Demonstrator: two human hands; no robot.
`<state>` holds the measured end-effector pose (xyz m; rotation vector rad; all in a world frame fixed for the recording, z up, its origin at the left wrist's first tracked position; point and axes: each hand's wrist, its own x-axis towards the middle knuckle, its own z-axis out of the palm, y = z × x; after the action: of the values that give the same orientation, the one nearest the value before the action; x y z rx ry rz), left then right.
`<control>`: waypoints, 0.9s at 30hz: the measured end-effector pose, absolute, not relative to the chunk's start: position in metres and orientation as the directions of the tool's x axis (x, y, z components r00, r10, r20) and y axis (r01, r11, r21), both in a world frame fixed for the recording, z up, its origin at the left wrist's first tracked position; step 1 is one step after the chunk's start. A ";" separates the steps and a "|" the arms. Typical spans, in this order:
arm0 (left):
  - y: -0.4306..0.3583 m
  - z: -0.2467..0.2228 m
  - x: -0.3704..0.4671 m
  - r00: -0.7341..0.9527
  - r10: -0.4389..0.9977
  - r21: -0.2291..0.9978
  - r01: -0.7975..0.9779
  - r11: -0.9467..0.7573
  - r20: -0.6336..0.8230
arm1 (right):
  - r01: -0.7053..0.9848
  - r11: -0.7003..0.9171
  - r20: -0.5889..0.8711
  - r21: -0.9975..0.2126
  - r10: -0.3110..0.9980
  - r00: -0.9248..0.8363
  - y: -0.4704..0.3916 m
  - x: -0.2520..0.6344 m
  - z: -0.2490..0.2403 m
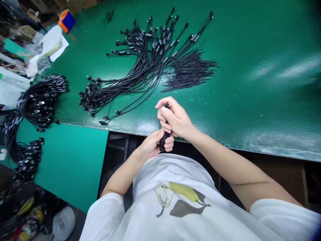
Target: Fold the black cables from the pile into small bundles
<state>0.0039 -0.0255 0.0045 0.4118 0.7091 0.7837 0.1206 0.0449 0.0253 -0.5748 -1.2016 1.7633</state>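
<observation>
Just off the table's front edge, both my hands are closed around one folded black cable (pixel 163 138). My left hand (pixel 153 144) grips its lower part, and a connector end sticks out below the fingers. Directly above, touching it, my right hand (pixel 175 118) wraps the upper part, with a connector end showing near the thumb. Most of the cable is hidden by my fingers. Beyond my hands a pile of thin black ties (pixel 192 71) lies on the green table. To its left spreads a loose heap of black cables (pixel 135 75) with connectors at both ends.
Bundled black cables (pixel 43 100) lie at the left, with more bundles (pixel 27 160) on a lower green surface (pixel 72 160). An orange and blue tape roll (pixel 66 21) and white papers (pixel 54 43) are at the far left. A white round object (pixel 63 223) stands at lower left.
</observation>
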 end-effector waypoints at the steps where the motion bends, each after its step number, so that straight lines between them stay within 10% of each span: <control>1: -0.023 0.005 0.005 0.522 0.742 0.571 -0.483 0.664 -0.421 | -0.421 -0.131 0.103 -0.897 0.866 -0.489 0.047 0.122 0.024; 8: -0.015 0.000 0.010 0.506 0.769 0.798 -0.232 0.556 -0.389 | -0.388 -0.179 -0.026 -0.904 0.929 -0.368 0.053 0.126 0.007; 14: -0.012 -0.010 0.003 0.251 0.879 0.903 -0.039 0.428 -0.406 | 0.089 0.168 0.102 -0.982 0.860 -0.500 0.086 0.180 -0.001; 20: 0.003 -0.010 -0.001 0.214 0.826 0.752 -0.343 0.563 -0.521 | 0.781 0.398 0.359 -0.481 0.902 -0.238 0.179 0.264 -0.037; 27: 0.007 -0.006 -0.003 0.298 0.768 0.634 -0.437 0.638 -0.567 | 0.894 0.377 0.352 -0.244 0.893 -0.280 0.190 0.272 -0.053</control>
<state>-0.0027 0.0068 -0.0062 0.3956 0.9735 0.8288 0.2715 0.1901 -0.0532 -1.5442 -2.2130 -0.0018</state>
